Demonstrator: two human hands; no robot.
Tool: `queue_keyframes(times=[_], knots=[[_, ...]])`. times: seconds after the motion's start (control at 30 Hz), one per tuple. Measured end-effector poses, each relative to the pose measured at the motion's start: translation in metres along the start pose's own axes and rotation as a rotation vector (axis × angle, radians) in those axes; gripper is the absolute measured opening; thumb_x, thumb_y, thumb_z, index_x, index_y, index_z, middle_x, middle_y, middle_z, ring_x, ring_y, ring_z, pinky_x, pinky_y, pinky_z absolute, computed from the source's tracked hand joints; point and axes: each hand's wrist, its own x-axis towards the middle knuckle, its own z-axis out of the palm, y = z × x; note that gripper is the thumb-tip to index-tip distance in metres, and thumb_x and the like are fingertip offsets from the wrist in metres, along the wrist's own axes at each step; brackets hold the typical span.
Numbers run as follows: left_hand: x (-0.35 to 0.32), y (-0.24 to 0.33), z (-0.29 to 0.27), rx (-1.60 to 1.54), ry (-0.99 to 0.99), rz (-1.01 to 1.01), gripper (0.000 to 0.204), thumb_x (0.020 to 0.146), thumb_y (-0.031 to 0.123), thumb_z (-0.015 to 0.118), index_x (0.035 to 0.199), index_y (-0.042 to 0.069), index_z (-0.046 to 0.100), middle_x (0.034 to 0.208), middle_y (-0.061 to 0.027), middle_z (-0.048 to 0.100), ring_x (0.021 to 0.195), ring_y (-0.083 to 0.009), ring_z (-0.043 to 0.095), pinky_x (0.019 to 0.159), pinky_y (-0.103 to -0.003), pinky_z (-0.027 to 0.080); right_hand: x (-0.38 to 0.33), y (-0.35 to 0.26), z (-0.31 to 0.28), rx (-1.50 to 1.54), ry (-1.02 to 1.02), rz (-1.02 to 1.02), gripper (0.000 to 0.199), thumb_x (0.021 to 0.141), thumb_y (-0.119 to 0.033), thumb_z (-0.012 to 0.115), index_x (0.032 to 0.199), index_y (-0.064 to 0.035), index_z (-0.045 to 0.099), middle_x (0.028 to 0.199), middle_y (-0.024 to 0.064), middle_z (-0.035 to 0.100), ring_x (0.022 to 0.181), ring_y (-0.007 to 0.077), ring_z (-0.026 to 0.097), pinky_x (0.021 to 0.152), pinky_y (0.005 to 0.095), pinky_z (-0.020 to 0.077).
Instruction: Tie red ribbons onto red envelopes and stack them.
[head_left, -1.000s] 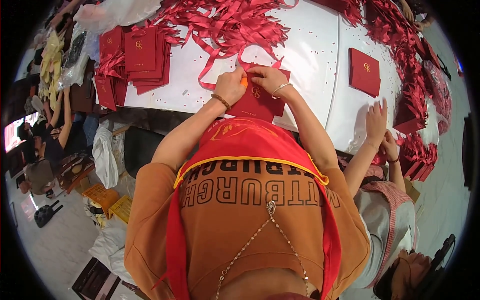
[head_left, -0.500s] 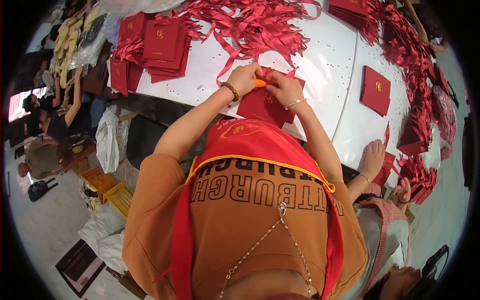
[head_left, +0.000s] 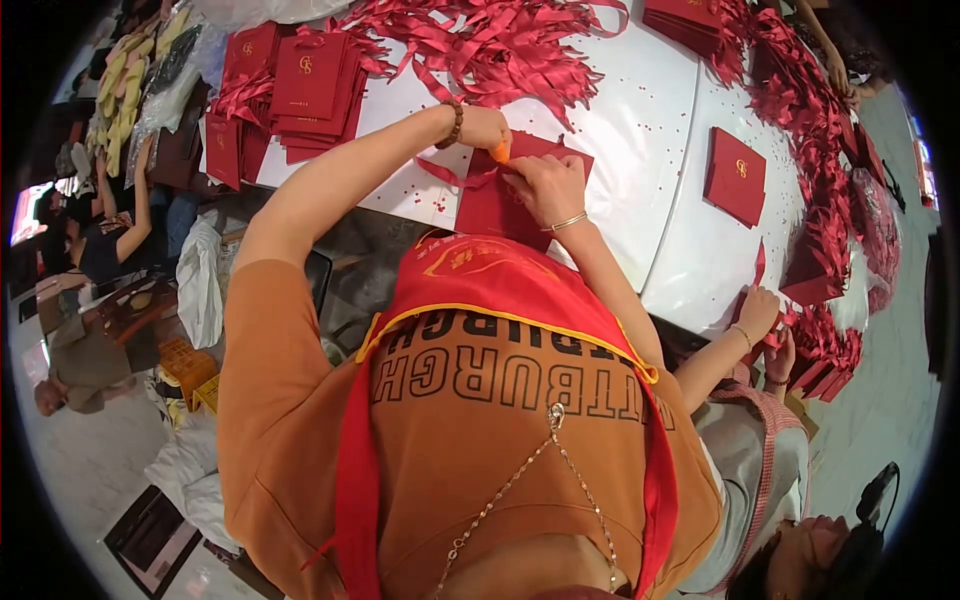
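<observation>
A dark red paper bag [head_left: 490,208] lies flat on the white table in front of me, with a red ribbon [head_left: 452,178] looping out past its left side. My left hand [head_left: 482,128] is closed over the bag's upper left part. A small orange piece [head_left: 501,151] shows at its fingertips; I cannot tell if it is a finger cover or a held tool. My right hand [head_left: 552,190] rests over the bag, its thumb and fingers pinched where the ribbon ends against the bag. The exact grip is partly hidden.
Loose red ribbons [head_left: 490,50] are heaped beyond the bag. Stacked red bags [head_left: 308,85] stand at the far left, and another pair of bags [head_left: 736,175] lies to the right. Beside me at right, a co-worker's hands [head_left: 762,312] handle ribbon. Red scraps dot the tabletop [head_left: 630,190].
My left hand has shifted up and left, turning with its elbow raised, and the orange piece now points down. My right hand has moved slightly left and down. A ribbon loop now shows beside the bag.
</observation>
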Motion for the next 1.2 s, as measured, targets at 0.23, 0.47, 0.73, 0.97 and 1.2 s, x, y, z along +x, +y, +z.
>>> queue_keyframes(times=[0.23, 0.47, 0.73, 0.97, 1.2], knots=[[0.011, 0.009, -0.003, -0.283, 0.542, -0.265, 0.028, 0.075, 0.028, 0.056, 0.078, 0.001, 0.064, 0.069, -0.0035, 0.059, 0.057, -0.0131, 0.053, 0.051, -0.025, 0.042, -0.002, 0.003, 0.001, 0.076, -0.014, 0.011, 0.010, 0.074, -0.024, 0.060, 0.082, -0.0182, 0.062, 0.068, -0.0002, 0.060, 0.063, 0.0163, 0.053, 0.064, 0.0345, 0.0285], [-0.019, -0.044, -0.024, -0.126, 0.787, -0.363, 0.030, 0.079, 0.030, 0.056, 0.079, 0.001, 0.062, 0.070, -0.0093, 0.062, 0.060, -0.0153, 0.059, 0.053, -0.029, 0.045, 0.008, 0.019, 0.012, 0.043, -0.193, 0.203, 0.016, 0.078, -0.029, 0.056, 0.086, -0.0165, 0.062, 0.075, 0.0029, 0.062, 0.070, 0.0199, 0.057, 0.064, 0.0356, 0.0304], [-0.027, -0.042, 0.028, 0.273, 0.809, -0.595, 0.047, 0.079, 0.040, 0.055, 0.109, 0.006, 0.042, 0.088, -0.0235, 0.058, 0.085, -0.0367, 0.057, 0.070, -0.044, 0.044, 0.009, 0.025, 0.019, 0.126, -0.241, 0.270, 0.023, 0.075, -0.033, 0.059, 0.088, -0.0138, 0.061, 0.079, 0.0046, 0.062, 0.075, 0.0216, 0.057, 0.063, 0.0366, 0.0319], [-0.042, -0.056, 0.054, 0.176, 1.324, -0.584, 0.055, 0.079, 0.046, 0.054, 0.111, 0.004, 0.042, 0.105, -0.0213, 0.051, 0.091, -0.0360, 0.054, 0.075, -0.042, 0.044, -0.002, 0.013, 0.023, -0.173, 0.074, 0.146, 0.027, 0.067, -0.034, 0.066, 0.086, -0.0163, 0.060, 0.084, 0.0012, 0.054, 0.084, 0.0204, 0.048, 0.068, 0.0376, 0.0307], [-0.029, -0.069, 0.008, 0.122, 1.201, -0.776, 0.041, 0.083, 0.040, 0.047, 0.102, 0.004, 0.050, 0.103, -0.0190, 0.055, 0.091, -0.0351, 0.056, 0.077, -0.044, 0.043, -0.002, 0.015, 0.016, -0.130, -0.038, 0.168, 0.031, 0.064, -0.033, 0.068, 0.089, -0.0162, 0.060, 0.086, 0.0028, 0.052, 0.083, 0.0222, 0.048, 0.066, 0.0371, 0.0341]])
